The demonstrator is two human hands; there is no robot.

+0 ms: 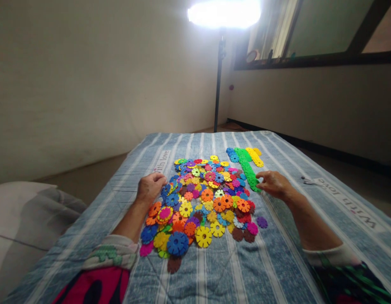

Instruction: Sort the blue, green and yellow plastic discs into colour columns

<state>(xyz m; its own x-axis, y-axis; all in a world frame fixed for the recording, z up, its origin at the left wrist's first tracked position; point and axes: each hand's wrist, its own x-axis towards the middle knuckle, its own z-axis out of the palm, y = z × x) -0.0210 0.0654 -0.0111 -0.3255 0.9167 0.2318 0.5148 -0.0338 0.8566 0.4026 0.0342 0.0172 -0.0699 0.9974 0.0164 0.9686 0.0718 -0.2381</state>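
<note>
A wide heap of notched plastic flower discs (207, 195) in many colours lies on the striped cloth. At the heap's left edge, my left hand (151, 185) has its fingers curled together. Whatever they may hold is hidden. On the other side, my right hand (274, 184) has thumb and fingertips pinched at the near end of a long row of overlapping green discs (248, 169). Shorter groups of blue discs (232, 154) and yellow discs (256, 157) lie on either side of the green row's far end.
The blue-and-white striped cloth (214, 278) covers the bed-like surface. A lone purple disc (262, 222) lies right of the heap. Behind stands a lit lamp on a black pole (218, 84). White fabric (27, 236) is at the left, and a small dark object (306, 180) lies at the right.
</note>
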